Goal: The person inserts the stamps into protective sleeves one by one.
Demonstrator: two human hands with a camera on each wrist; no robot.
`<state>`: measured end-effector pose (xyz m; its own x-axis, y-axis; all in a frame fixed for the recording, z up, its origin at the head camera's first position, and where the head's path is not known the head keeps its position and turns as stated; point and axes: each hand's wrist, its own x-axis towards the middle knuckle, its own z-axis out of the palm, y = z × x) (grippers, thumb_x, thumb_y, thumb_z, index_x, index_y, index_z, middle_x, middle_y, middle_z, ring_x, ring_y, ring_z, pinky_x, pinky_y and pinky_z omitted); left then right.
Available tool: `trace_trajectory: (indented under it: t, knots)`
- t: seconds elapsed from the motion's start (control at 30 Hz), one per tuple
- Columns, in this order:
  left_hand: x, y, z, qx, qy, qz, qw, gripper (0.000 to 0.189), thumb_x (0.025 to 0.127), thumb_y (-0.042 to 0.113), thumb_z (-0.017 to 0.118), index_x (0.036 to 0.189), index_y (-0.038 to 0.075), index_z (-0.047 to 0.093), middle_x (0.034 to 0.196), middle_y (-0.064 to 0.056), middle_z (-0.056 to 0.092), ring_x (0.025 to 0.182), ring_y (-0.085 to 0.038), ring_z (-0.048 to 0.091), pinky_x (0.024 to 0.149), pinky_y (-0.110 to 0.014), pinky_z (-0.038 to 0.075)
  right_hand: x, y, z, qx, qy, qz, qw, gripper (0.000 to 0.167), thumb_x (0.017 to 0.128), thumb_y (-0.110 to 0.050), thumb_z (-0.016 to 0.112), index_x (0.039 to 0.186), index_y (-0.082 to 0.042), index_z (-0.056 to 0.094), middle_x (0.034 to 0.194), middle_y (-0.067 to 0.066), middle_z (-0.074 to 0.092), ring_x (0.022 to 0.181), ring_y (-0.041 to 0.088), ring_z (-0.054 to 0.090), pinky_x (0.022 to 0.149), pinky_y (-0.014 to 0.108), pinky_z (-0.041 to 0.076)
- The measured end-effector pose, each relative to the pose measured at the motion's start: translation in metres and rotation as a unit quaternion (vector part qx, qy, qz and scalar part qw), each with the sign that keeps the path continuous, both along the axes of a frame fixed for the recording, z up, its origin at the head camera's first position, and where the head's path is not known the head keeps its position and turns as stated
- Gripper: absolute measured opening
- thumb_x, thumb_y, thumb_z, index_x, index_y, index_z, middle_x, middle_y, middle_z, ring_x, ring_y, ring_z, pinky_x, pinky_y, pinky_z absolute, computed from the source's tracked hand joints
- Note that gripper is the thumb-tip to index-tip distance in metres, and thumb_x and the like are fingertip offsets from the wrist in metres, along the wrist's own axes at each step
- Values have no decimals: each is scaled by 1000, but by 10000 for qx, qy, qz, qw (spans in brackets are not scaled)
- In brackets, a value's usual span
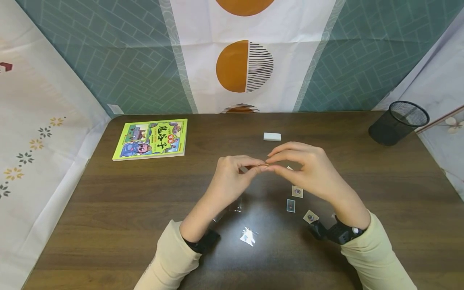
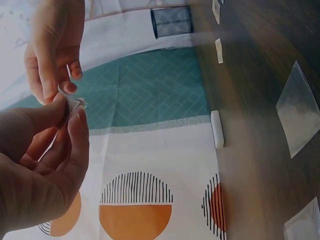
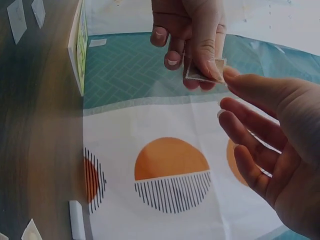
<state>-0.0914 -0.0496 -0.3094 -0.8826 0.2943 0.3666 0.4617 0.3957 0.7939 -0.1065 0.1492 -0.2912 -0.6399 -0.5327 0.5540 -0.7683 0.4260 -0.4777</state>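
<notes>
Above the middle of the table, my left hand pinches a small clear plastic bag between thumb and fingers. A brownish tint shows through the bag; its contents are hard to make out. From the other side, my right hand pinches the bag's edge at a corner with thumb and index finger, its other fingers spread loosely. Below the right hand lie small picture squares, among them a beige one, a dark blue one and another beige one. A shiny clear bag lies between the forearms, with more near the left wrist.
A white block lies beyond the hands. At the back left is a yellow-green comic-style book. A black mesh cup stands at the back right, close to the edge of the brown table.
</notes>
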Motion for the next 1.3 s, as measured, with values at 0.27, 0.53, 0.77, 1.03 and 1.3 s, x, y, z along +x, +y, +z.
trace_trajectory:
  t: [0.27,0.53,0.77,1.03,1.3]
  knots:
    - [0,0,-1,265,-90,103,9996,7,77,11,76,83,8,76,79,1,72,68,-4,62,59,-23,52,3,-1,0,54,-125,-38,9999,21,68,-5,82,85,-14,74,96,-2,67,88,11,63,69,12,43]
    - [1,1,-2,231,102,209,9995,8,78,6,75,85,4,75,82,-2,72,69,-6,63,62,-19,52,4,-3,0,-81,-117,111,9998,16,73,-11,79,88,-14,74,99,-3,67,91,10,62,71,16,46]
    - [1,1,-3,62,304,203,9993,8,79,5,73,87,3,75,84,-4,72,70,-9,65,63,-17,52,4,-5,-1,165,-10,33,9999,23,70,-11,81,91,-13,74,101,-4,66,92,11,62,76,14,45]
    - [1,1,-3,-42,246,-11,9997,9,80,5,73,88,4,75,84,-4,72,68,-8,65,62,-18,52,3,-4,-1,294,-60,62,9995,23,73,-17,80,95,-14,73,107,-4,64,96,12,62,81,18,46]
    - [2,1,-4,-142,135,88,9998,7,79,4,74,85,5,75,82,-2,72,66,-8,63,61,-15,50,4,-3,-2,504,-60,139,9986,21,71,-21,81,90,-16,72,107,-4,63,98,13,60,82,25,48]
